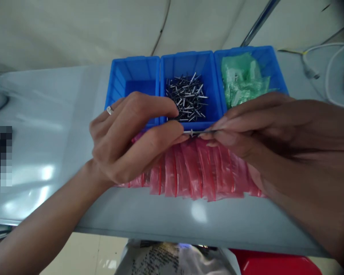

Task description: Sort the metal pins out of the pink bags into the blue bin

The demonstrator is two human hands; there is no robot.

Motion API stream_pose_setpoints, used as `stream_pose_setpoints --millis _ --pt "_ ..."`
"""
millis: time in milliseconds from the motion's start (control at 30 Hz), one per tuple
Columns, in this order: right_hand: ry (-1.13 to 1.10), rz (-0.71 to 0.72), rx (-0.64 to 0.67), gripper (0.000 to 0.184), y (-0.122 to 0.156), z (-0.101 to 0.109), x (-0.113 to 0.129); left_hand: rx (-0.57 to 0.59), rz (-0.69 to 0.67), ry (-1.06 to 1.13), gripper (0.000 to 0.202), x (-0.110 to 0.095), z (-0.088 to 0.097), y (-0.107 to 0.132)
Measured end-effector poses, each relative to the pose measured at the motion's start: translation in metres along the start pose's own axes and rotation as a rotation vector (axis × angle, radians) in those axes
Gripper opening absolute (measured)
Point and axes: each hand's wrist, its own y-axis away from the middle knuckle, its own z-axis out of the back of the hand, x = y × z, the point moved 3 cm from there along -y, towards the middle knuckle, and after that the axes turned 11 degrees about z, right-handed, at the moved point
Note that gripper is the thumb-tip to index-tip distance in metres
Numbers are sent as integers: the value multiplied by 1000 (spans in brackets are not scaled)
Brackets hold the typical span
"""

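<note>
A thin silvery pop rivet [192, 132] lies level between my two hands. My left hand [137, 133], with a ring on one finger, pinches its left end between thumb and fingers. At the other end, the fingertips and thumb of my right hand [246, 126] grip the thin pin. Just behind them stands a blue bin [212, 88] with a heap of loose rivets [186, 97]. Pink plastic zip bags [192, 168] lie overlapped in a row below my hands. Their upper parts are partly hidden by my hands.
A left blue bin [136, 63] and a right blue bin [275, 72] flank the middle one. Green plastic bags [240, 80] fill part of the right bin. White cables [326, 76] lie on the grey table [83, 95]. A red object [275, 263] and a printed silvery bag [172, 261] are below its front edge.
</note>
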Motion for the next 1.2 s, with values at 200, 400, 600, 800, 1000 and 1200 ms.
stream_pose_setpoints --millis 200,400,600,800,1000,1200 --pt "1 -11 -28 9 1 3 -9 4 -23 11 23 1 -3 -3" --pt "159 179 128 22 0 2 -19 91 228 -40 52 10 -3 -6" --pt "435 489 465 26 5 -11 -16 204 101 21 34 18 -15 -2" --pt "644 781 659 27 12 -21 -16 226 88 77 22 12 -14 -3" --pt "695 934 517 20 12 -24 -16 227 67 48 18 12 -13 -4" --pt "520 577 266 12 7 -17 -2 231 60 -19 23 15 -12 -3"
